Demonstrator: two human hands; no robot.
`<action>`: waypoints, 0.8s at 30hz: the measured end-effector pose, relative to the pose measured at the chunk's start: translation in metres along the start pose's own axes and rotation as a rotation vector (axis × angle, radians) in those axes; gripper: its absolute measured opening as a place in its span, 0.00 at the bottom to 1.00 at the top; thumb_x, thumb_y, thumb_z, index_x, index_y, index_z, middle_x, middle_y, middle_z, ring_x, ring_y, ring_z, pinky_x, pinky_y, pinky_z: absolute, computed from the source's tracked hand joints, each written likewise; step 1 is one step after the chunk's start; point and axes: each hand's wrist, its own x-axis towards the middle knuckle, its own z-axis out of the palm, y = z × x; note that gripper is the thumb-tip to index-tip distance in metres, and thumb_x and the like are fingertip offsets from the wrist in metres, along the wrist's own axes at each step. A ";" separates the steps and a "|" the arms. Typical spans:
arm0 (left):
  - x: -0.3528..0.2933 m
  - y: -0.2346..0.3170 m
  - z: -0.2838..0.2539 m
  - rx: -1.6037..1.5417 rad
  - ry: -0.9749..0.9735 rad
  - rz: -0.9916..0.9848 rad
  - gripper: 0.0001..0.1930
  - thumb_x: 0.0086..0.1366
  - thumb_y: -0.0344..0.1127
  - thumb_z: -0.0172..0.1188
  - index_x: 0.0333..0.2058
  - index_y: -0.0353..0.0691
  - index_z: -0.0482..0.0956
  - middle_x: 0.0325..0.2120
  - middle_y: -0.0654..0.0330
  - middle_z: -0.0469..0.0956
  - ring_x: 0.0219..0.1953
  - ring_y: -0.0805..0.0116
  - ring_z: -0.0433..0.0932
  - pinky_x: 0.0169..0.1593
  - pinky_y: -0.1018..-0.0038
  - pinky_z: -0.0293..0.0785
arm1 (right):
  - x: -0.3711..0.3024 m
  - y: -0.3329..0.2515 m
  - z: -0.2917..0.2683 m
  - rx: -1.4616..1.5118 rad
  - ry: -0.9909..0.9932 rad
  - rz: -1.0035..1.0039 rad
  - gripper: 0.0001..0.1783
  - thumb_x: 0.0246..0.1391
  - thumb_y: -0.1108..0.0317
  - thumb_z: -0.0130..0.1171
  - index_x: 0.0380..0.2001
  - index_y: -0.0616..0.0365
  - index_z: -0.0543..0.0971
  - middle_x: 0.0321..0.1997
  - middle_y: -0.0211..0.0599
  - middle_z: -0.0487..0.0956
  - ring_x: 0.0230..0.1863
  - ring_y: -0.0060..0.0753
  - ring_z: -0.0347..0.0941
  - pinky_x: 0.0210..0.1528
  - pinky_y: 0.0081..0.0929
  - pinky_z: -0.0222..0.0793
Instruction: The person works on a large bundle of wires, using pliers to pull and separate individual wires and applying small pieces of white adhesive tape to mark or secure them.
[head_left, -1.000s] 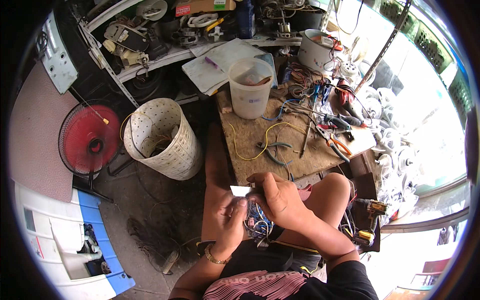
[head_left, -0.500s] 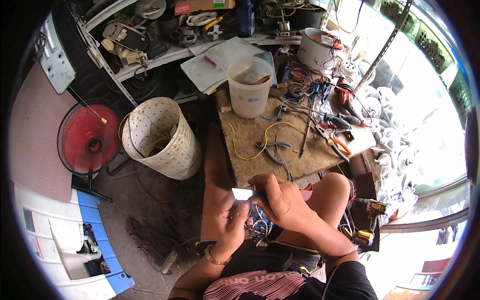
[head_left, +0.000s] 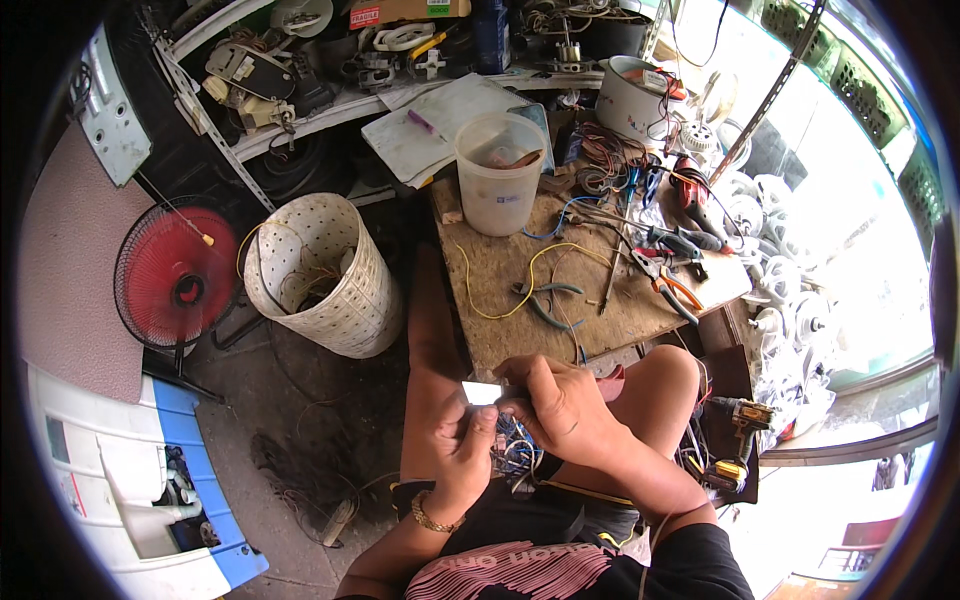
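Above my lap, my left hand (head_left: 462,440) is closed with its thumb on a small flat, bright white piece (head_left: 482,393). My right hand (head_left: 562,408) is pinched at the right end of that piece; what its fingertips grip is hidden by the fingers. Just below the hands, a tangle of blue and grey wires and small parts (head_left: 518,452) lies on my lap, partly covered. Nearest beyond the hands, on the wooden board (head_left: 500,335), are dark-handled pliers (head_left: 548,305) and a loose yellow wire (head_left: 468,285).
A translucent plastic bucket (head_left: 497,195) stands on the board, with orange-handled pliers (head_left: 675,295) and a red power tool (head_left: 692,195) to the right. A cordless drill (head_left: 738,440) lies right of my knee. Left are a perforated white bin (head_left: 365,310) and red fan (head_left: 180,285).
Both hands stay together over my lap. The right hand and the white piece have dipped very slightly; the grip looks the same.
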 end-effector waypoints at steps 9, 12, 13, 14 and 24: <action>-0.004 0.000 0.005 -0.113 0.027 -0.040 0.10 0.68 0.33 0.55 0.44 0.35 0.74 0.22 0.70 0.70 0.17 0.88 0.55 0.20 0.85 0.47 | 0.001 0.003 0.003 -0.065 0.033 -0.050 0.20 0.50 0.65 0.61 0.42 0.64 0.67 0.34 0.44 0.77 0.33 0.50 0.76 0.31 0.39 0.72; -0.006 -0.002 0.008 -0.125 0.062 -0.028 0.10 0.68 0.33 0.55 0.45 0.35 0.74 0.22 0.71 0.69 0.17 0.88 0.55 0.20 0.85 0.48 | 0.002 0.003 0.002 -0.054 0.042 -0.066 0.20 0.50 0.65 0.60 0.42 0.64 0.67 0.33 0.44 0.77 0.33 0.51 0.75 0.30 0.40 0.71; -0.005 0.000 0.009 -0.125 0.063 -0.027 0.10 0.68 0.33 0.55 0.45 0.35 0.74 0.22 0.71 0.69 0.17 0.88 0.55 0.20 0.85 0.48 | 0.002 0.003 0.002 -0.054 0.041 -0.068 0.20 0.50 0.65 0.60 0.42 0.64 0.67 0.33 0.44 0.77 0.33 0.51 0.75 0.30 0.40 0.71; -0.005 0.002 0.010 -0.110 0.073 -0.028 0.11 0.68 0.33 0.55 0.45 0.34 0.74 0.22 0.71 0.69 0.18 0.88 0.55 0.20 0.86 0.48 | 0.003 0.004 0.000 -0.050 0.023 -0.073 0.19 0.52 0.66 0.60 0.42 0.65 0.67 0.34 0.44 0.77 0.31 0.50 0.76 0.29 0.38 0.72; -0.005 0.002 0.007 0.003 0.032 0.028 0.12 0.68 0.35 0.56 0.46 0.34 0.73 0.22 0.72 0.68 0.19 0.88 0.55 0.21 0.86 0.49 | 0.000 0.000 -0.002 -0.022 0.012 -0.037 0.19 0.50 0.66 0.60 0.41 0.64 0.68 0.31 0.47 0.76 0.32 0.54 0.75 0.30 0.41 0.71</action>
